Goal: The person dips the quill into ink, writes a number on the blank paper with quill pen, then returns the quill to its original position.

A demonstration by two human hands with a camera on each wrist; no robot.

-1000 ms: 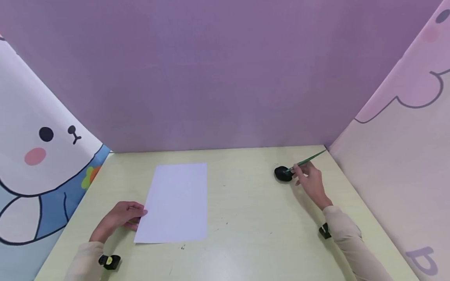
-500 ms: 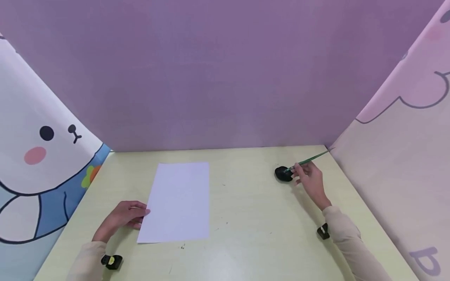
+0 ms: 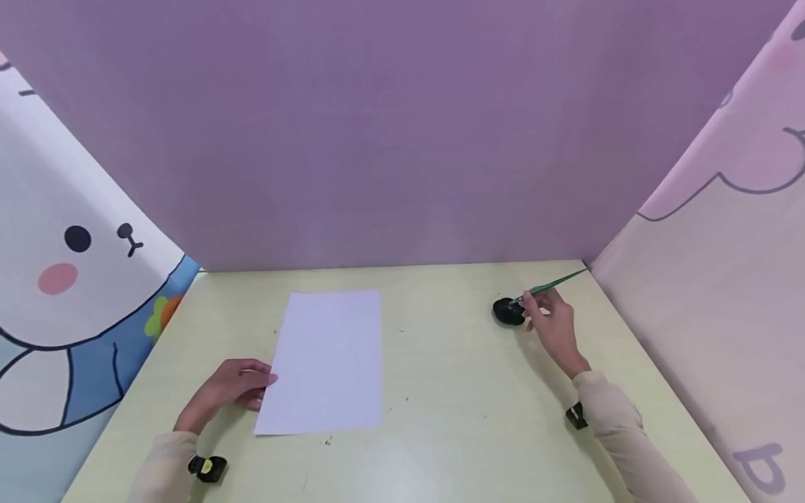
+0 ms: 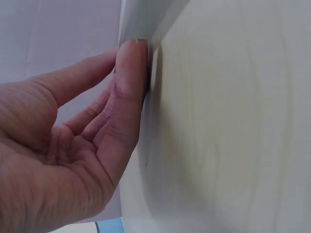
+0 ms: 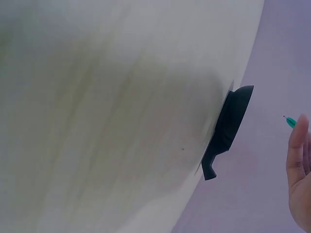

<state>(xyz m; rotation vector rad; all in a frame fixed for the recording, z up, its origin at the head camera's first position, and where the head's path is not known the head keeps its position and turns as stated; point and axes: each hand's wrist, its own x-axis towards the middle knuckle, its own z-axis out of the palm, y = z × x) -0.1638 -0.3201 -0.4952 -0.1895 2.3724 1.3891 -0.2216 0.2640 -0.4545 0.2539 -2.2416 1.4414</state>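
Note:
At the left side of the table, my left hand [image 3: 235,384] pinches the left edge of a blank white sheet of paper [image 3: 330,360], thumb on top. In the left wrist view, the thumb and forefinger of the left hand [image 4: 92,121] meet at their tips, close to the tabletop. At the back right, my right hand [image 3: 553,325] holds a slim green paintbrush [image 3: 556,283], its handle slanting up to the right. The brush's lower end overlaps a small black dish [image 3: 505,313]. In the right wrist view, the dish [image 5: 233,116] shows a short projecting lip, and the brush tip [image 5: 290,122] appears beside the fingers.
The pale table [image 3: 440,377] has several small dark specks [image 3: 328,441] in front of the paper. A purple wall panel [image 3: 390,140] stands along the back edge. Cartoon-printed panels [image 3: 38,244] flank both sides. A black wrist camera [image 3: 210,469] hangs under each forearm.
The left hand and the paper have slid a little to the right. My right hand stays near the black dish with the brush, shifting only slightly.

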